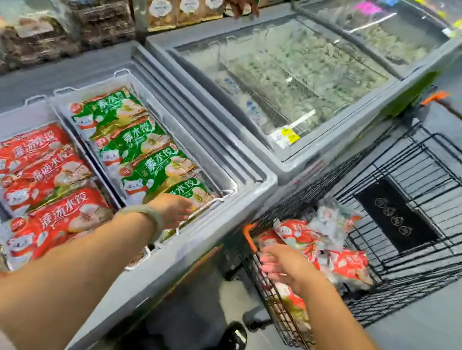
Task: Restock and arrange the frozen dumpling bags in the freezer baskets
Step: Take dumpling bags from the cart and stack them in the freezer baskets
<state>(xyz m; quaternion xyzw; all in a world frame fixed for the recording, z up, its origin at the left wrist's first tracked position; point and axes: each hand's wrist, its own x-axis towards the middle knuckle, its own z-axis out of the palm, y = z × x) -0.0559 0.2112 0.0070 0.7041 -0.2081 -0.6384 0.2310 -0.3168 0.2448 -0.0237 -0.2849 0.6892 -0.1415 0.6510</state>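
restocking looks well on: the right basket (124, 74) in the open freezer (213, 233) holds a neat overlapping row of green bags (136, 145), and the basket beside it holds a like row of red bags (39, 172), with more red ones at the far left edge. what seems left is the cart (433, 210), where a few loose bags (347, 263), red and pale, lie heaped at its near end.

the left hand (174, 209) rests on the nearest green bag at the basket's front rim. its fingers are mostly hidden, so whether they grip or only press cannot be told. the right hand (287, 266) reaches over the cart's rim just short of the loose bags, fingers straight and slightly apart, holding nothing.

the green bags read 素水饺 and the red ones 灌汤水饺, each with a round red logo too small to read. yellow tags (287, 135) on the glass of the closed freezer (288, 70) alongside are blurred.
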